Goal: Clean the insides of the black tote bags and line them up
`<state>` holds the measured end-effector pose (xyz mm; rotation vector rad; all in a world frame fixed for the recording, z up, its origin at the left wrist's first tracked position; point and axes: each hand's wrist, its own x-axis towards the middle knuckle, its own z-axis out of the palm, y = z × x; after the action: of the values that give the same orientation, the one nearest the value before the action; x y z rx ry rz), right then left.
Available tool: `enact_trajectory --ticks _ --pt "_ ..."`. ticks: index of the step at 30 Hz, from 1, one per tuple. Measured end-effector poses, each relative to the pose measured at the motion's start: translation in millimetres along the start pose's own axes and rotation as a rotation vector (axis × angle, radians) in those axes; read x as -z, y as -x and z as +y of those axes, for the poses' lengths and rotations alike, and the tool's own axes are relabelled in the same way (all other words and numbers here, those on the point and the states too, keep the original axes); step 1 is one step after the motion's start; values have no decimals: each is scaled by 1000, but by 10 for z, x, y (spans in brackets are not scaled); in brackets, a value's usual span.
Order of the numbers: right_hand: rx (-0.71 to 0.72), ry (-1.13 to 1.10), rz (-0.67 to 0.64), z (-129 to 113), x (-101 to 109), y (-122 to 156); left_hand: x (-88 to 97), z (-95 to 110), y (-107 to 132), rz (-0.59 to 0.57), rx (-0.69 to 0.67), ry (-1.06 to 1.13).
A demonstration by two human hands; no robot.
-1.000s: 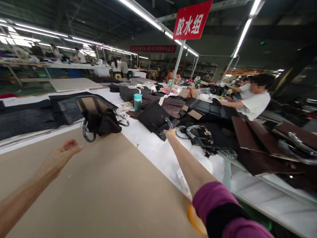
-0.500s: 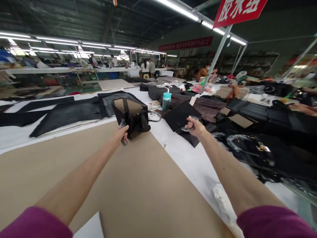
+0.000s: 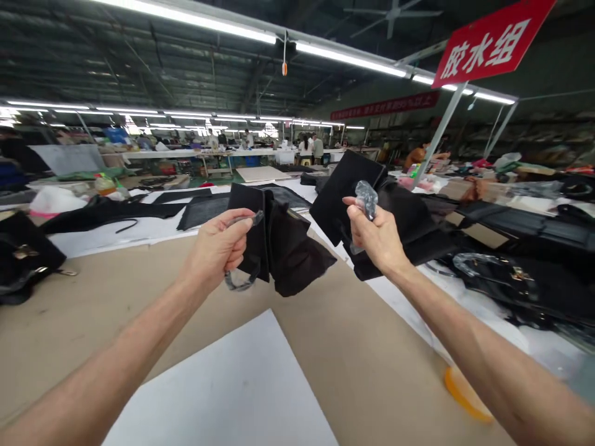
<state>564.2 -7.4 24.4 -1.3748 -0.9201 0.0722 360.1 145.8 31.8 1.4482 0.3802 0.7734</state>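
My left hand (image 3: 218,244) is closed round a plastic-wrapped handle (image 3: 240,285). From it hangs a black bag piece (image 3: 297,254), a stiff panel with loose dark lining beside it, just above the tan board. My right hand (image 3: 374,232) grips a second handle (image 3: 367,197), also wrapped in clear plastic. A black panel (image 3: 341,192) and more dark cloth (image 3: 404,223) hang at this hand, raised over the table. How each handle joins its piece is partly hidden.
A tan board (image 3: 116,297) covers the near table, with a white sheet (image 3: 227,384) on it. At left lies a black bag (image 3: 28,260). Bags with wrapped handles (image 3: 483,263) lie at right. An orange ring (image 3: 465,393) sits near my right forearm. People (image 3: 311,147) stand far off.
Both hands have come up and nearer, lifting the two black pieces with them. My view has turned left and tilted up, bringing the bag at left and more white sheet into sight.
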Motion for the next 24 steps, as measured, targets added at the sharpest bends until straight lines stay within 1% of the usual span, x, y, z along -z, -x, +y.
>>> enact_trajectory --ticks 2,3,5,7,9,11,12,14,17,20,22,24 --pt "12 -16 -14 -213 -119 481 209 220 603 45 -5 -31" --pt "9 -6 -26 -281 -165 725 308 314 916 72 -7 -47" --pt "7 61 -47 -344 -233 1193 482 476 1547 127 -15 -69" --pt "21 175 -53 -335 -274 1602 622 604 2155 183 -19 -80" --pt "37 302 -48 -307 -300 1916 728 693 2692 250 -9 -79" --pt "51 379 -38 -311 -317 2109 806 731 3120 298 7 -64" --pt "59 397 -31 -336 -319 2158 836 729 3286 310 10 -55" --pt "80 411 -14 -437 -306 2175 880 691 3530 312 5 -42" --pt "130 449 9 -675 -237 2084 902 594 3744 320 -10 -44" --pt "176 479 -2 -873 -147 2002 859 531 3898 354 -26 -59" --pt "192 526 -46 -877 -108 2011 802 522 3990 383 -34 -36" --pt "178 608 -126 -728 -106 2107 745 518 4060 425 -43 18"
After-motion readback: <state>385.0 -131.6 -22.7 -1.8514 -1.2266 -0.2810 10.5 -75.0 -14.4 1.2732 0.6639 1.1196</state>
